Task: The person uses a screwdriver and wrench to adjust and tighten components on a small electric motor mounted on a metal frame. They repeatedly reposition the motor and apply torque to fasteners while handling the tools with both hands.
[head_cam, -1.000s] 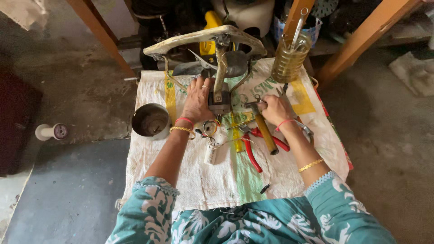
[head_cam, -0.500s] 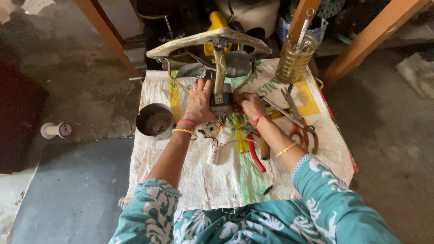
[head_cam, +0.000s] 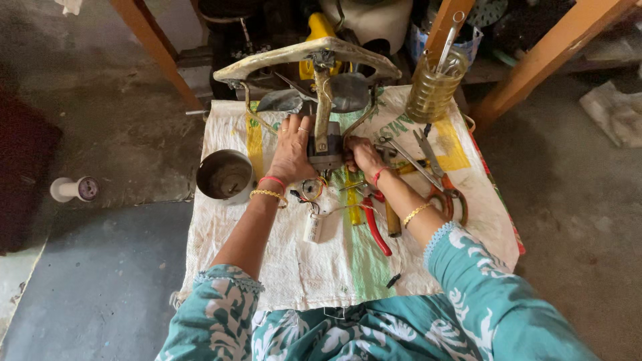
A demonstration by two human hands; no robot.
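Note:
A dark metal block hangs on the upright stem of a cream curved metal frame, over a white woven sack cloth. My left hand lies against the block's left side with its fingers wrapped onto it. From the other side, my right hand grips the block's right edge. Just below the block lie a small wire coil and a white cylinder-shaped part on wires.
Red-handled pliers, a brown-handled screwdriver and orange-handled scissors lie right of my hands. A metal cup stands at the left, a ribbed jar with a tool at the back right. Wooden legs flank the cloth.
My right hand has let go of the screwdriver it held a second ago and moved left onto the block. My left hand has stayed on the block.

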